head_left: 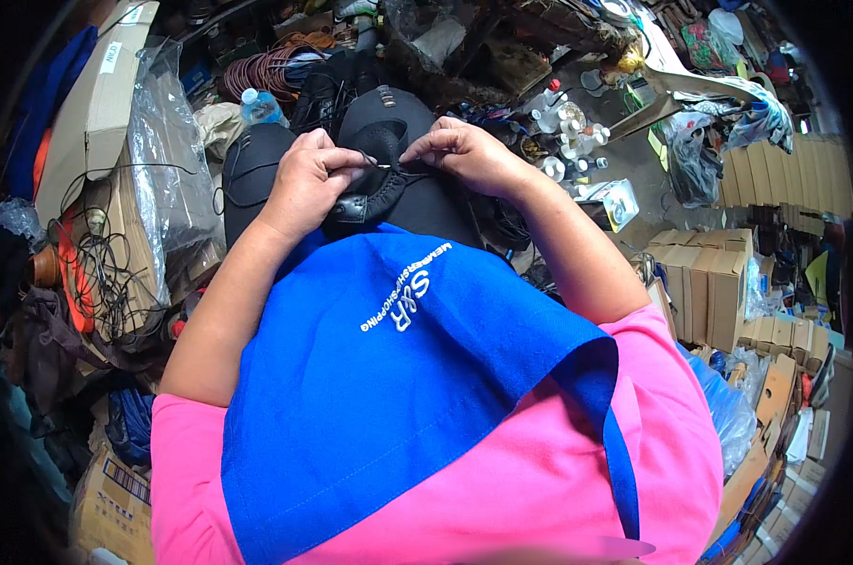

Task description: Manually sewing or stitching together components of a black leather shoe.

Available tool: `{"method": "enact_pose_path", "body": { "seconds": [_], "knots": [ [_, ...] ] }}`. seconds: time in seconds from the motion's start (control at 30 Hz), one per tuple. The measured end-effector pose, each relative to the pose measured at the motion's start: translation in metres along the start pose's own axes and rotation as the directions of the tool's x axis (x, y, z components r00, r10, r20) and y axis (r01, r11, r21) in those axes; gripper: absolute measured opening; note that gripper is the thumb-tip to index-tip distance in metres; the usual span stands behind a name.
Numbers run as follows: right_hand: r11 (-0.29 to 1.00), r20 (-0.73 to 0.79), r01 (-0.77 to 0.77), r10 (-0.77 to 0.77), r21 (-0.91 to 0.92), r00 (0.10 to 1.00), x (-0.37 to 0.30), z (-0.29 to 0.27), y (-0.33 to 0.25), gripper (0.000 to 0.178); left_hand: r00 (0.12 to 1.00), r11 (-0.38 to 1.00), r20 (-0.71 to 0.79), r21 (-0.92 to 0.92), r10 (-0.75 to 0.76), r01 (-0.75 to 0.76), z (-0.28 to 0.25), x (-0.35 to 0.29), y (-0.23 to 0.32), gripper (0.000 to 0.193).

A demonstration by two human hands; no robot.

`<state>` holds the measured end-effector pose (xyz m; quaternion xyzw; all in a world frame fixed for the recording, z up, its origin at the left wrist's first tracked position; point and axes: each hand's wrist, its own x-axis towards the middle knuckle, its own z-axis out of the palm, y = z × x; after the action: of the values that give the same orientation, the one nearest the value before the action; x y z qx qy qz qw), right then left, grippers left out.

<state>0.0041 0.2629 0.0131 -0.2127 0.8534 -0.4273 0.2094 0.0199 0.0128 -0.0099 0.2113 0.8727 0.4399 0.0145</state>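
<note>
A black shoe (356, 209) with a padded collar rests on my lap, over dark trousers. My left hand (304, 184) is closed in a pinch at the left of the shoe's opening, on a thin black cord (247, 201) that trails to the left. On the other side of the opening, my right hand (469, 158) also pinches, thumb against forefinger, where the cord runs between the hands. A tiny pale bit shows between the fingertips, too small to name. The shoe's toe and sole are hidden.
A blue apron (351, 377) covers my front. On the left stand a tall carton (97, 122), clear plastic (177, 179) and tangled black wire (115, 273). Beyond my knees lies a reddish cable coil (261, 71). White-capped bottles (568, 122) and cardboard boxes (699, 287) are on the right.
</note>
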Motion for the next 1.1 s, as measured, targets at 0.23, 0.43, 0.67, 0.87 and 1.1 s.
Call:
{"method": "enact_pose_path", "body": {
  "seconds": [0.23, 0.43, 0.67, 0.87, 1.1],
  "knots": [
    [0.999, 0.006, -0.04, 0.04, 0.002, 0.999, 0.0, 0.0, -0.001, 0.034, 1.0, 0.998, 0.017, -0.061, -0.009, 0.01, -0.001, 0.001, 0.002, 0.022],
    [1.0, 0.023, -0.02, 0.02, 0.016, 1.0, -0.001, -0.001, 0.002, 0.022, 0.999, 1.0, 0.033, -0.008, 0.026, -0.026, 0.001, 0.001, 0.002, 0.021],
    [0.994, 0.071, 0.009, -0.017, 0.106, 0.997, 0.005, -0.003, 0.008, 0.027, 0.983, 0.98, 0.177, -0.182, -0.049, 0.081, 0.002, 0.021, 0.004, 0.018],
    [1.0, -0.016, -0.002, 0.003, 0.023, 1.0, -0.007, 0.001, -0.001, 0.026, 0.982, 1.0, 0.187, 0.028, 0.01, -0.015, -0.014, 0.01, 0.014, 0.023],
    [0.882, -0.015, -0.196, 0.224, 0.429, 0.974, -0.005, 0.015, 0.001, 0.026, 0.93, 0.832, 0.267, -0.43, -0.253, 0.35, 0.001, 0.007, 0.005, 0.025]
  ]
}}
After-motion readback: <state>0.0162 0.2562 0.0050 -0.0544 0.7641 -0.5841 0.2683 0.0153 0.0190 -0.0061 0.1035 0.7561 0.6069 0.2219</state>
